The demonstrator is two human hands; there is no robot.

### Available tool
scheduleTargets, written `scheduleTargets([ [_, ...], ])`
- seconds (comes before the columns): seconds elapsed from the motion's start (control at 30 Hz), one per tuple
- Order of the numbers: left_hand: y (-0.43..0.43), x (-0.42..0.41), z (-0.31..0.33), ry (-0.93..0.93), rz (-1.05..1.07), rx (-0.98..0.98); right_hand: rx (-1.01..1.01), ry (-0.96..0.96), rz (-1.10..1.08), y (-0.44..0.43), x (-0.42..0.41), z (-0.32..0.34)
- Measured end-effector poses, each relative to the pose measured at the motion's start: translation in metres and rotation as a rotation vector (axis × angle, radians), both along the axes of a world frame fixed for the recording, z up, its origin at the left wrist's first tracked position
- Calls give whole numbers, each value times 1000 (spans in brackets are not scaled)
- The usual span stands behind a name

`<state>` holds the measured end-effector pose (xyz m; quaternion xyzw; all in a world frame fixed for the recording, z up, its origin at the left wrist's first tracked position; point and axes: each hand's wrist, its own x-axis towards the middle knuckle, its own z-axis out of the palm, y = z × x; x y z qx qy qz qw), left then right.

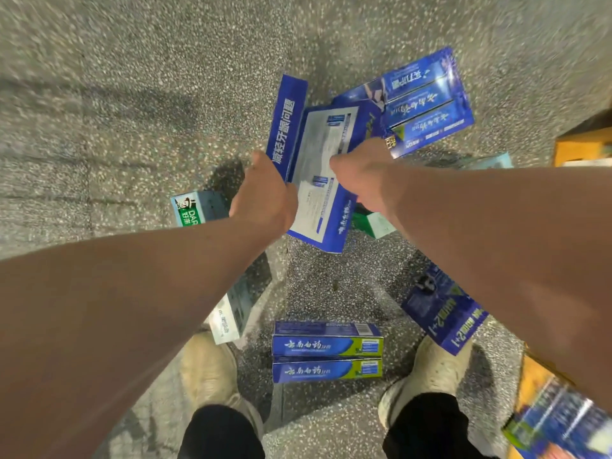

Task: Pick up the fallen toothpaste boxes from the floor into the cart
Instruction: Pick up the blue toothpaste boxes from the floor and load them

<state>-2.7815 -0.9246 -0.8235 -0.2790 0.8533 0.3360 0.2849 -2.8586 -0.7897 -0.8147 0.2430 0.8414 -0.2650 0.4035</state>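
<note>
– Toothpaste pack point(318, 183), large, blue: location and hold?

– Held off the floor point(99, 111) by the look of it, tilted, out ahead of both shoes. Left grip point(265, 197) clenched round its left long edge; right grip point(361, 170) pinching its right side. Cart: not identifiable in view.

– Other stock, left to right of the pack?

– Green-and-white box point(195, 207): just left, on the floor. White box point(231, 313): lower left, partly under the left forearm. Twin blue boxes point(326, 352): directly below, side by side between the shoes. Green box point(374, 223): under the pack's right edge, mostly hidden. Blue triple pack point(427, 101): upper right, overlapping behind the pack; held or lying, cannot tell. Blue "2+1" pack point(443, 313): lower right, partly under the right forearm.

– Handling note?

– Judgement only: the pack is wide, flat and probably light, so it is likely to twist. Hold it by opposite edges with both grips, level it, and lay it flat in the cart rather than dropping it, so later boxes can stack. Step wide of the twin blue boxes when turning.
</note>
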Motion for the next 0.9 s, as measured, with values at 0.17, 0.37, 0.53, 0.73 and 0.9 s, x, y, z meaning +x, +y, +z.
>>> scheduleTargets([
  [0.17,3,13,7,32,-25,59,-33,143,-113,-38,14,-1],
  [0.37,2,17,16,-40,69,98,-64,175,-83,-49,15,-5],
  [0.53,12,13,4,-121,11,-58,28,292,211,-38,13,-2],
  [0.73,21,12,-2,-164,57,-171,245,554,1562,-25,-4,9],
  [0.9,25,18,-8,-136,39,-274,303,618,1798,-38,-12,-6],
])
